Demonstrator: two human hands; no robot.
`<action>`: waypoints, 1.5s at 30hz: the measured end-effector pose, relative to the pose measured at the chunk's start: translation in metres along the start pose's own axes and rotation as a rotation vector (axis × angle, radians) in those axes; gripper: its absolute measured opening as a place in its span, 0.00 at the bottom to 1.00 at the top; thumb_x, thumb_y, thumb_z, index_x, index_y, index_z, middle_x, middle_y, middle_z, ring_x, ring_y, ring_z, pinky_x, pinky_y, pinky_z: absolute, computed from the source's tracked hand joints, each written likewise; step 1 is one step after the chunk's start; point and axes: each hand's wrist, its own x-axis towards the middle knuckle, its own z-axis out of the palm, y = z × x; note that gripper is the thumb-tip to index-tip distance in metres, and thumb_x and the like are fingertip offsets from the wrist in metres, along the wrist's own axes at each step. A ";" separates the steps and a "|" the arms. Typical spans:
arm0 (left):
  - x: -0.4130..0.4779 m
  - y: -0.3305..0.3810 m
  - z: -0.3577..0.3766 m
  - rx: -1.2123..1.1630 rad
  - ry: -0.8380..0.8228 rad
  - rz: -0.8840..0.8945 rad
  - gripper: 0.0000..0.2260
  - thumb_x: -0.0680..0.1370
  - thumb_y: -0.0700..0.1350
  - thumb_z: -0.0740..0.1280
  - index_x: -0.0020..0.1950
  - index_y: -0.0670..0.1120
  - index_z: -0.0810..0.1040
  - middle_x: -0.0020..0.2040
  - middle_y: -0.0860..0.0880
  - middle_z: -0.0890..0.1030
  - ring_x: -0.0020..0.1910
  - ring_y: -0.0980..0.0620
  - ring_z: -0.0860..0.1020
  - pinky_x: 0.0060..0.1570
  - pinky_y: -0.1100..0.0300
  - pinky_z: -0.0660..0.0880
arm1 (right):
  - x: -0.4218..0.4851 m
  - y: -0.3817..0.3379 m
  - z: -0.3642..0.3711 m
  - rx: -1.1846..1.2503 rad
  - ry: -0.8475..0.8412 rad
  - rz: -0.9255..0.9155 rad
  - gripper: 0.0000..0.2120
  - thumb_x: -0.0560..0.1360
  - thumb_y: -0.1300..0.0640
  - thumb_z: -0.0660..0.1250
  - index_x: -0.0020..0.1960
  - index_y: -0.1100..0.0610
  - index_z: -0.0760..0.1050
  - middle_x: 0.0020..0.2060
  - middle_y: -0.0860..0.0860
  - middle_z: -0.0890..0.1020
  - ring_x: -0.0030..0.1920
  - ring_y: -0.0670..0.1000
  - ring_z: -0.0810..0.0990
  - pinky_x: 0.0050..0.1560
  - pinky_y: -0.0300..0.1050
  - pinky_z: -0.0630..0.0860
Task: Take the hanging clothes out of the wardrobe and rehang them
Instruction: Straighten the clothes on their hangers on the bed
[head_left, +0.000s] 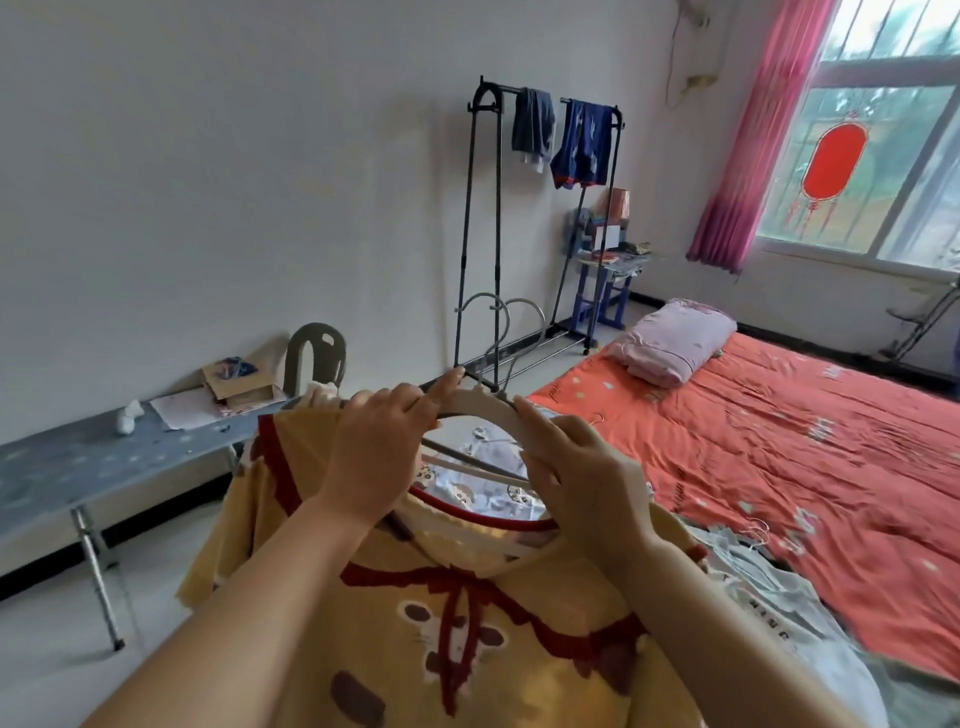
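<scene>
Left hand (374, 452) and right hand (582, 467) each have fingers (444, 389) curled round the hanger (478, 402), the shirt (493, 623) hanging from it between counter (78, 467) and bed (779, 441); level the shoulders before carrying it to the rack (499, 234).

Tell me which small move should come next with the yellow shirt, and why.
Probably settle the yellow shirt squarely on the hanger: the left hand and right hand both grip the hanger's arch above the red collar, the shirt hangs bunched, and the rack stands across the room.
</scene>
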 end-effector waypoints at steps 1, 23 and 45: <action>0.010 -0.010 0.012 0.009 0.006 0.000 0.39 0.63 0.30 0.75 0.69 0.46 0.64 0.33 0.48 0.76 0.29 0.51 0.73 0.31 0.57 0.74 | 0.010 0.008 0.012 0.003 0.006 0.006 0.20 0.74 0.50 0.58 0.65 0.46 0.66 0.38 0.47 0.80 0.25 0.48 0.75 0.20 0.44 0.75; 0.211 -0.178 0.354 -0.398 -0.067 0.209 0.33 0.69 0.32 0.64 0.70 0.51 0.63 0.35 0.49 0.77 0.31 0.48 0.76 0.36 0.53 0.74 | 0.168 0.185 0.246 -0.311 -0.051 0.350 0.29 0.64 0.56 0.68 0.64 0.44 0.66 0.36 0.48 0.79 0.24 0.48 0.75 0.23 0.35 0.69; 0.282 -0.106 0.623 -0.464 -0.329 0.220 0.35 0.65 0.30 0.73 0.69 0.51 0.69 0.34 0.49 0.78 0.30 0.48 0.76 0.33 0.53 0.75 | 0.139 0.429 0.363 -0.241 -0.210 0.643 0.37 0.60 0.58 0.80 0.63 0.42 0.66 0.35 0.48 0.79 0.25 0.50 0.77 0.22 0.38 0.72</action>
